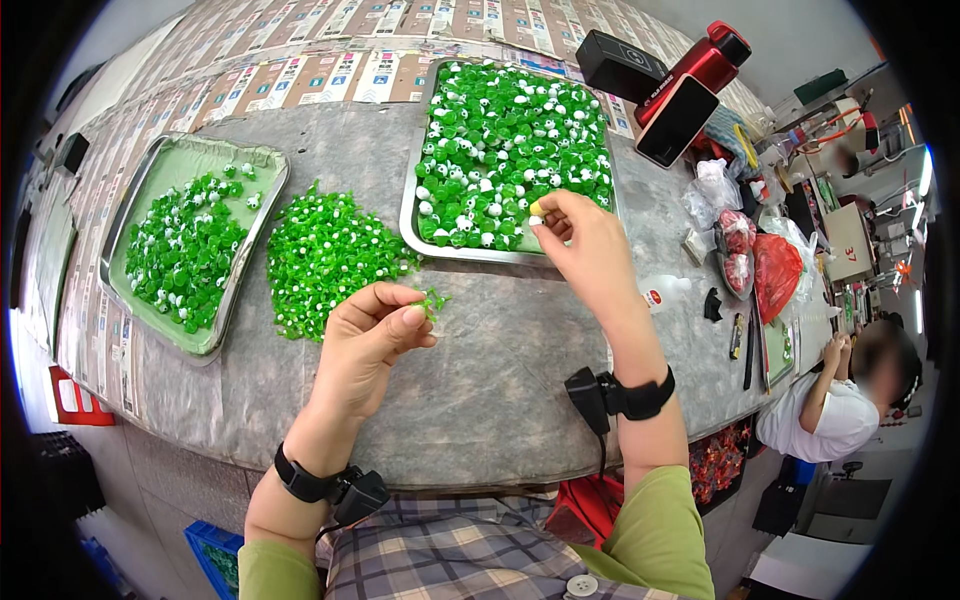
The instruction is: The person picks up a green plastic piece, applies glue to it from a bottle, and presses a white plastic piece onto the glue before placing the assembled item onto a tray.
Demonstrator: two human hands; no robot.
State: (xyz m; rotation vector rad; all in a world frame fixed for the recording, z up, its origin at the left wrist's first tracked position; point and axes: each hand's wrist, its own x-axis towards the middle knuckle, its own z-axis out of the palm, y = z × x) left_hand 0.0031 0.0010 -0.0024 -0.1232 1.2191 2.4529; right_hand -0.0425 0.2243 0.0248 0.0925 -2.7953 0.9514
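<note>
My left hand (368,345) is raised over the grey table, thumb and fingers closed on a small green plastic piece (436,302) whose thin prongs stick out past the fingertips. Over the near edge of a large metal tray (409,215) is my right hand (590,255), its thumb and forefinger bent together. A yellow cover sits on one fingertip; whatever is between those fingers cannot be made out. Green pieces with white, black-dotted balls (515,140) fill that tray. Left of it lies a loose heap of small green and white pieces (325,260).
Farther left, a green-lined tray (160,165) holds more green and white pieces. A black box (615,65), red bottle (705,60) and phone (678,120) stand at the back right. Plastic bags (777,275) and a white bottle (666,292) lie right. Another person (815,405) sits beyond.
</note>
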